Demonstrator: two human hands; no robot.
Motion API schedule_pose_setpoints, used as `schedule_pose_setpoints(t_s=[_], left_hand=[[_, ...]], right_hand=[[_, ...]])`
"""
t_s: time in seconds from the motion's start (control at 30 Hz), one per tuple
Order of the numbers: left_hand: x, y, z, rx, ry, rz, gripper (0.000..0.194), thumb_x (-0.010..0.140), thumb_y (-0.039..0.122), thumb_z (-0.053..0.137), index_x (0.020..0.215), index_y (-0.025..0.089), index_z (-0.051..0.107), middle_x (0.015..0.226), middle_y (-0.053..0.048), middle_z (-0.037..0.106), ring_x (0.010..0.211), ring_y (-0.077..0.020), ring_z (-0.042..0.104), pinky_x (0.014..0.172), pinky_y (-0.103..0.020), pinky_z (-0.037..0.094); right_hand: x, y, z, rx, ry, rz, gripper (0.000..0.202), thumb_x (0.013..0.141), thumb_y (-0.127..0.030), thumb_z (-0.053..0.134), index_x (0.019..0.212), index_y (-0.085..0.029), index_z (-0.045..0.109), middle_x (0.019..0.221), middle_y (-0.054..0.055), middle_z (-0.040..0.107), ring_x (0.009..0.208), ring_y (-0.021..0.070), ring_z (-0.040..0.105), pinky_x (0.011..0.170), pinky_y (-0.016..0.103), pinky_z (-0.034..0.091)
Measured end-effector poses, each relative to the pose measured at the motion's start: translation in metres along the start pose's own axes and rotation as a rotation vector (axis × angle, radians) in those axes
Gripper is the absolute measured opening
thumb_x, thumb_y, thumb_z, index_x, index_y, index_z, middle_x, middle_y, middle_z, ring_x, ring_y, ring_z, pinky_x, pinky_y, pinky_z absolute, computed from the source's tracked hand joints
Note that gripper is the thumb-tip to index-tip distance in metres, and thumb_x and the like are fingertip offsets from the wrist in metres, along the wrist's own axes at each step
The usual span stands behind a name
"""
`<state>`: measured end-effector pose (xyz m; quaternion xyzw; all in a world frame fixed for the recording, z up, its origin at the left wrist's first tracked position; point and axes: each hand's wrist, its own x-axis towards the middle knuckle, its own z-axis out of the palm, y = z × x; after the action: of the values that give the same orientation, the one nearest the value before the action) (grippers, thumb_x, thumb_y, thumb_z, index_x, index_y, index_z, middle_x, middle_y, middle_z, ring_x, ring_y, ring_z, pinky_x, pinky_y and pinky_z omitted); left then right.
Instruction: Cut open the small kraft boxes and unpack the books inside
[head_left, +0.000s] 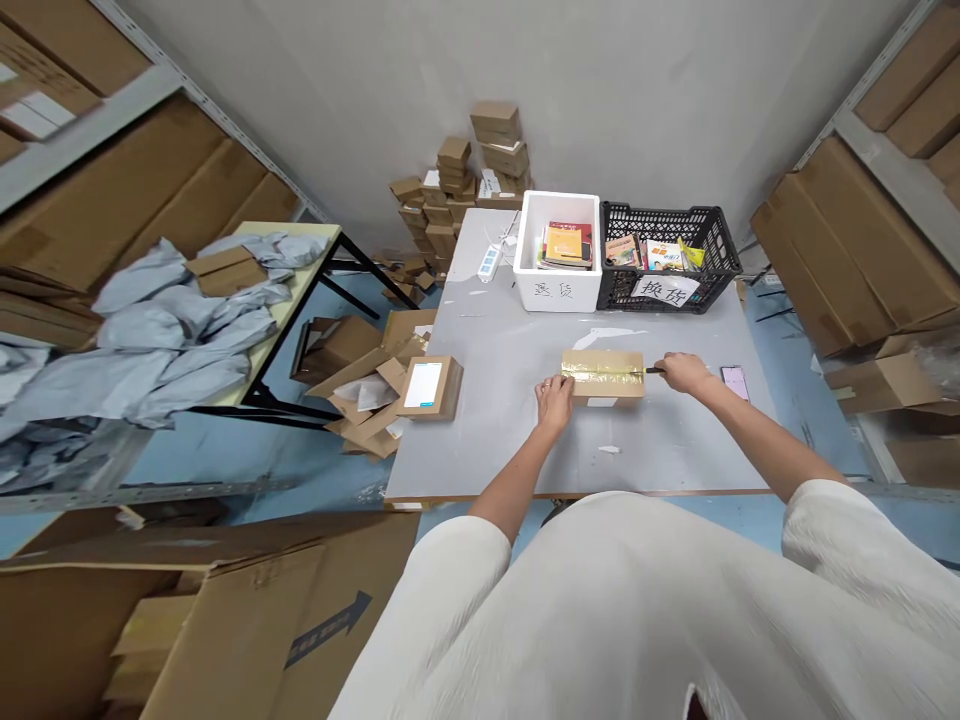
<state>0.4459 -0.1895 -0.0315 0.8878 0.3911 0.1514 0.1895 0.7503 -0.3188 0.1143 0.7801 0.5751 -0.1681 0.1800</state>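
Note:
A small cardboard box (604, 388) with shiny tape along its top seam lies on the grey table (495, 450) in front of me. My left hand (553, 402) grips the box's left end, fingers on its upper edge. In my right hand (684, 372) is a utility knife (654, 370), held level, with its tip at the right end of the taped seam. A phone (735, 382) lies to the right of that hand. Another cardboard box (430, 388) with a white label stands near the table's left edge.
At the table's back stand a white bin (556, 292) and a black crate (667, 295), both holding books. A power strip (490, 262) lies left of the bin. Opened cartons (367, 400) crowd the floor at left, beside a table piled with grey parcels (150, 330).

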Motion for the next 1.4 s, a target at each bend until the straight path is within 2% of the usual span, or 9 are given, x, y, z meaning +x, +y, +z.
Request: schedule_pose_setpoints(t_s=[0.13, 0.2, 0.27, 0.33, 0.47, 0.73, 0.93, 1.13, 1.4], left_hand=[[0.013, 0.023, 0.003, 0.012, -0.031, 0.073, 0.037, 0.095, 0.007, 0.06, 0.125, 0.026, 0.071, 0.134, -0.016, 0.067, 0.134, -0.0364, 0.054, 0.111, -0.054, 0.039], [0.024, 0.042, 0.007, -0.032, -0.12, 0.176, 0.033, 0.1, 0.017, 0.062, 0.132, 0.027, 0.068, 0.141, -0.015, 0.065, 0.133, -0.0341, 0.056, 0.111, -0.05, 0.043], [0.036, 0.062, 0.011, -0.034, -0.234, 0.25, 0.039, 0.1, 0.027, 0.069, 0.139, 0.027, 0.064, 0.147, -0.014, 0.063, 0.138, -0.034, 0.055, 0.115, -0.048, 0.042], [0.046, 0.079, 0.012, 0.015, -0.332, 0.261, 0.046, 0.099, 0.033, 0.074, 0.142, 0.027, 0.061, 0.15, -0.013, 0.06, 0.142, -0.0343, 0.052, 0.118, -0.048, 0.04], [0.058, 0.097, 0.01, 0.152, -0.455, 0.22, 0.051, 0.095, 0.029, 0.078, 0.143, 0.026, 0.059, 0.152, -0.014, 0.058, 0.145, -0.0344, 0.05, 0.12, -0.047, 0.038], [0.076, 0.109, 0.009, 0.248, -0.566, 0.104, 0.063, 0.085, 0.032, 0.09, 0.139, 0.023, 0.059, 0.151, -0.018, 0.058, 0.147, -0.0378, 0.049, 0.122, -0.052, 0.032], [0.086, 0.115, 0.012, 0.294, -0.596, 0.073, 0.075, 0.078, 0.03, 0.094, 0.14, 0.024, 0.053, 0.154, -0.019, 0.056, 0.149, -0.0383, 0.048, 0.12, -0.051, 0.036], [0.08, 0.111, 0.011, 0.28, -0.558, 0.094, 0.081, 0.075, 0.028, 0.098, 0.14, 0.026, 0.05, 0.151, -0.017, 0.058, 0.148, -0.0367, 0.05, 0.123, -0.049, 0.035], [0.072, 0.103, 0.013, 0.256, -0.54, 0.112, 0.082, 0.077, 0.029, 0.097, 0.141, 0.026, 0.047, 0.151, -0.018, 0.057, 0.151, -0.0372, 0.048, 0.125, -0.049, 0.03]], right_hand=[[-0.001, 0.004, 0.006, 0.056, 0.0, -0.018, 0.04, 0.106, -0.023, 0.051, 0.131, -0.025, 0.082, 0.131, 0.018, 0.076, 0.118, 0.0332, 0.072, 0.093, 0.041, 0.053], [-0.002, 0.006, 0.008, 0.07, -0.002, -0.034, 0.039, 0.106, -0.023, 0.051, 0.13, -0.025, 0.081, 0.131, 0.017, 0.076, 0.117, 0.0329, 0.072, 0.091, 0.04, 0.052], [-0.002, 0.01, 0.011, 0.07, 0.005, -0.05, 0.037, 0.107, -0.025, 0.051, 0.13, -0.025, 0.081, 0.132, 0.016, 0.076, 0.118, 0.0321, 0.071, 0.089, 0.038, 0.051], [-0.001, 0.016, 0.014, 0.067, 0.009, -0.06, 0.037, 0.108, -0.026, 0.051, 0.131, -0.025, 0.08, 0.132, 0.015, 0.075, 0.117, 0.0311, 0.071, 0.087, 0.036, 0.05], [0.005, 0.027, 0.019, 0.08, 0.009, -0.086, 0.038, 0.109, -0.027, 0.05, 0.134, -0.025, 0.079, 0.132, 0.014, 0.075, 0.115, 0.0297, 0.07, 0.086, 0.034, 0.05], [0.027, 0.029, 0.014, 0.096, -0.027, -0.149, 0.032, 0.107, -0.028, 0.056, 0.127, -0.025, 0.082, 0.131, 0.016, 0.077, 0.115, 0.0312, 0.072, 0.089, 0.035, 0.051], [0.035, 0.026, 0.013, 0.118, -0.032, -0.144, 0.033, 0.104, -0.027, 0.059, 0.126, -0.025, 0.084, 0.131, 0.017, 0.078, 0.114, 0.0336, 0.073, 0.091, 0.039, 0.053], [0.035, 0.036, 0.023, 0.159, -0.009, -0.145, 0.03, 0.103, -0.026, 0.061, 0.123, -0.026, 0.084, 0.128, 0.017, 0.079, 0.112, 0.0337, 0.073, 0.089, 0.039, 0.053], [0.032, 0.069, 0.049, 0.323, -0.046, -0.153, 0.027, 0.099, -0.035, 0.066, 0.115, -0.027, 0.085, 0.11, 0.012, 0.081, 0.099, 0.0282, 0.072, 0.079, 0.032, 0.048]])
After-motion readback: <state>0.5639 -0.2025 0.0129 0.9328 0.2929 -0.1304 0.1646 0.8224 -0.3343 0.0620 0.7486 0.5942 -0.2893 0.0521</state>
